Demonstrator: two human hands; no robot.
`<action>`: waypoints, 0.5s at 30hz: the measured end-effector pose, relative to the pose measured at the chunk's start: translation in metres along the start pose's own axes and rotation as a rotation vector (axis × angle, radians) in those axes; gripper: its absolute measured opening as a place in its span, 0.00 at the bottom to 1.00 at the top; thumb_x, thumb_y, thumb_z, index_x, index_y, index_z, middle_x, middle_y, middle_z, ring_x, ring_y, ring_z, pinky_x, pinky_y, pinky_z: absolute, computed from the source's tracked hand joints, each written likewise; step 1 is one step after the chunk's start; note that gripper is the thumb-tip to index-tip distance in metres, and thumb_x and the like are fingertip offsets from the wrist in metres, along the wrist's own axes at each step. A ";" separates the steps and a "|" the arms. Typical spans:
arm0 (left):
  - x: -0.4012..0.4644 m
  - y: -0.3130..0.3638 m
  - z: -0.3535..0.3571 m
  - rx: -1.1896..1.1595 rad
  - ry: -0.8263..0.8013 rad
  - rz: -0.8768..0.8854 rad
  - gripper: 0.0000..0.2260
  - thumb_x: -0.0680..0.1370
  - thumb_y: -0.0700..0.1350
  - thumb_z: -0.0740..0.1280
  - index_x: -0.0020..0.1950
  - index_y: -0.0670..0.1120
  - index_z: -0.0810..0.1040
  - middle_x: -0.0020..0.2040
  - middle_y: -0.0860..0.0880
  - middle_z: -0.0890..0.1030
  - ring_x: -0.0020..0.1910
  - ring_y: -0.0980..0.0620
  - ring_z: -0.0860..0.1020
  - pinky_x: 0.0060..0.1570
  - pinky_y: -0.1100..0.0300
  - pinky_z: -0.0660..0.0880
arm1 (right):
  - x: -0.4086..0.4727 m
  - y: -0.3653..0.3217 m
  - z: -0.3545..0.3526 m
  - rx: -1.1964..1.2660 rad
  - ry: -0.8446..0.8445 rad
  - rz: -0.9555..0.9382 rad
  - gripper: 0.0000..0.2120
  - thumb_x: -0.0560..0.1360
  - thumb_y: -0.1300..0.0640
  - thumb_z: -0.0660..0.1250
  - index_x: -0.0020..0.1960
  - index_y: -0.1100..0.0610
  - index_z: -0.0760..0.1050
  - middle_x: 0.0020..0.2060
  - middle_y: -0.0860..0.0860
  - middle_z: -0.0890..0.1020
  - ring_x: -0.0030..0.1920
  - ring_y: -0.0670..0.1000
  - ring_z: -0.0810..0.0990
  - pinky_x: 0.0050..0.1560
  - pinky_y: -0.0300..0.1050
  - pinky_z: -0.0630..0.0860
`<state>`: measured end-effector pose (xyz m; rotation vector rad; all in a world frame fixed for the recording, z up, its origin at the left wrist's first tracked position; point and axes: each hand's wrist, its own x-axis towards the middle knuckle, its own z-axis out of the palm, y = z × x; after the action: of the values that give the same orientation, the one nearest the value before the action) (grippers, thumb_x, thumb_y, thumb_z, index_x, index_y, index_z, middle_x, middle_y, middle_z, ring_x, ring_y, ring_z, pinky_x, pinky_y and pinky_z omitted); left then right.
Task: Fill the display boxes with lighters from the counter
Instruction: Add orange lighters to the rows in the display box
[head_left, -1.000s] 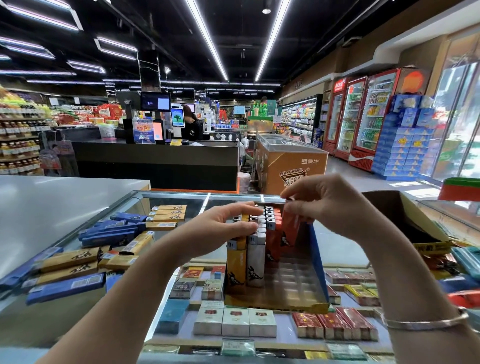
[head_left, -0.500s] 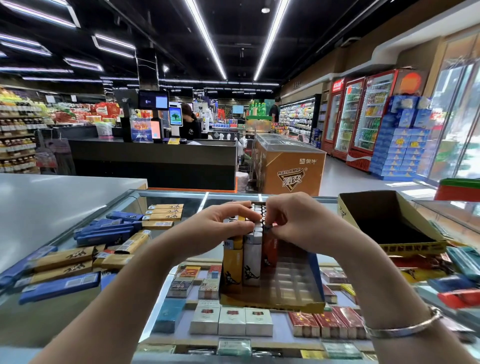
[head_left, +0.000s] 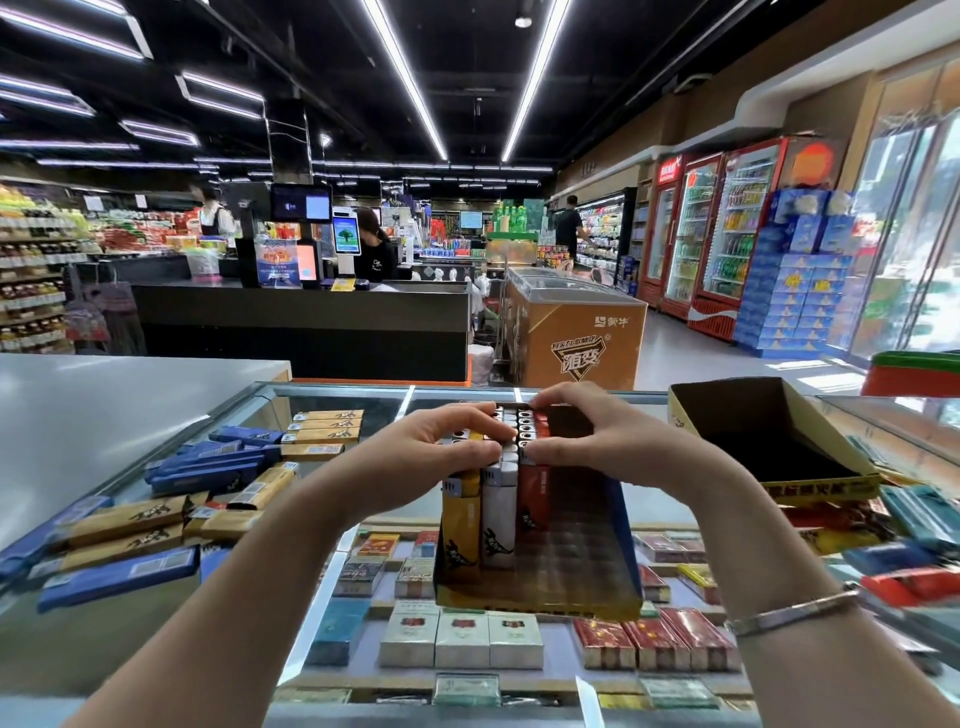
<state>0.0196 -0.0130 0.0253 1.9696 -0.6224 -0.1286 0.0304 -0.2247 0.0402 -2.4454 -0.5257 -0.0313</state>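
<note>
Lighters (head_left: 498, 499) stand upright in yellow, white and red rows along the left side of the display box (head_left: 540, 597) on the glass desk (head_left: 332, 410); its right half holds none. Left hand (head_left: 441, 452) presses curled fingers on the yellow row's tops; right hand (head_left: 597, 441) pinches the red row's tops. At 2 o'clock sits a second open box (head_left: 769, 436), bare inside, touching the desk's right edge. Loose packs (head_left: 218, 467) lie at 9 o'clock. Print too blurred to read.
</note>
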 end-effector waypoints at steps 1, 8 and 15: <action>0.000 -0.001 -0.001 0.005 0.003 0.003 0.07 0.76 0.48 0.66 0.52 0.56 0.80 0.58 0.67 0.69 0.53 0.71 0.69 0.42 0.75 0.69 | 0.001 0.000 0.003 0.004 0.006 -0.007 0.24 0.68 0.39 0.69 0.60 0.44 0.68 0.58 0.45 0.68 0.61 0.47 0.67 0.64 0.49 0.68; 0.001 -0.005 -0.012 0.028 0.133 -0.012 0.12 0.77 0.42 0.65 0.41 0.58 0.83 0.56 0.61 0.75 0.55 0.59 0.76 0.56 0.58 0.73 | 0.012 0.001 0.021 -0.017 0.087 -0.084 0.25 0.69 0.38 0.67 0.63 0.45 0.68 0.57 0.43 0.67 0.61 0.46 0.63 0.60 0.44 0.64; -0.006 -0.007 -0.016 0.152 0.273 0.010 0.06 0.78 0.44 0.63 0.49 0.56 0.76 0.48 0.52 0.81 0.50 0.51 0.80 0.49 0.56 0.78 | 0.019 0.002 0.034 0.044 0.155 -0.129 0.21 0.70 0.39 0.67 0.60 0.44 0.69 0.56 0.43 0.66 0.58 0.43 0.59 0.54 0.40 0.58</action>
<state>0.0229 0.0048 0.0257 2.0823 -0.4738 0.1966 0.0451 -0.1992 0.0149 -2.3393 -0.6073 -0.2582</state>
